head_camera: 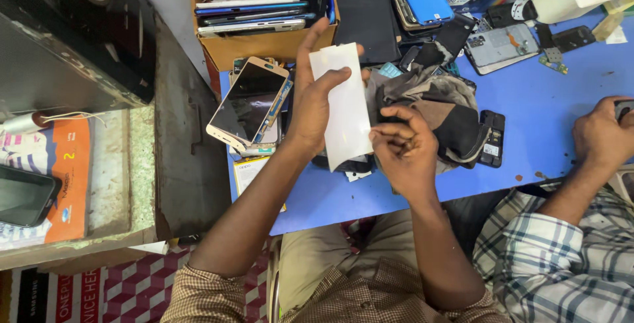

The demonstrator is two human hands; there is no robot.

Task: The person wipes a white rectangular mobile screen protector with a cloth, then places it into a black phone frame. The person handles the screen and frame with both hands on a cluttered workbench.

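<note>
Here, line by line:

Left hand: the left hand [310,108] is half closed around a white rectangular sheet [343,102], thumb along the left edge and fingers across its upper part, holding it upright above the bench [561,108].

Right hand: the right hand [403,148] is curled nearly closed, fingertips pinched at the sheet's lower right edge, apparently on a corner or a thin layer there; whether it grips the sheet proper or a peel-off film, I cannot tell.

Sheet: glossy, thin and flat, probably a screen protector or its backing. It looks very light and slightly flexible, likely smooth and easy to smudge or crease, so the edges and corners seem the safest place to hold it.

Underneath: a crumpled dark cloth [442,108] lies on the blue bench just behind the hands.

Left of the hands: a gold-framed phone [247,102] with a dark screen lies on top of others.

Behind: a cardboard box [264,42] filled with stacked phone screens, and loose phone parts farther right.

Right edge: another person's hand [601,138], with a checked sleeve, rests on the bench.
</note>
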